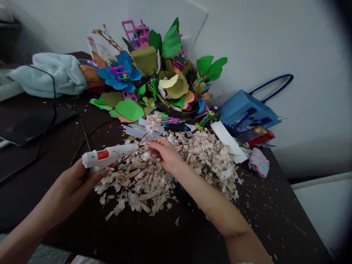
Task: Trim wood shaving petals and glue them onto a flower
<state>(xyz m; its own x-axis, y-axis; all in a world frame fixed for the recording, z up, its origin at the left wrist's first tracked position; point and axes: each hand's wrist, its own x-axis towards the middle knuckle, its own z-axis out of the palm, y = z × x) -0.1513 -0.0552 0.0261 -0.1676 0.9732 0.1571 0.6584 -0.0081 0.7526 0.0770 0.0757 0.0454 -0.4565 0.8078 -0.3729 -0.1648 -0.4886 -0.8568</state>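
My left hand (79, 179) is wrapped round the handle of a white hot glue gun (110, 154) with a red panel on its side. Its nozzle points right, close to the fingertips of my right hand (162, 152). Those fingers are pinched together beside a thin dark stem (142, 138); what lies between them is too small to make out. Just above, a pale pink blossom (153, 121) shows in front of translucent glue sticks (134, 132). Beneath both hands spreads a heap of dry, pale petal-like flakes (145, 183).
Behind stands a mass of green, blue and orange flower shapes (173, 88). A blue bag (244, 110), green thread spool (206, 119), white block (228, 141) and crumpled wrapper (259, 162) lie right. Left are a pale blue cloth (59, 75), a dark flat device (35, 124) and cords.
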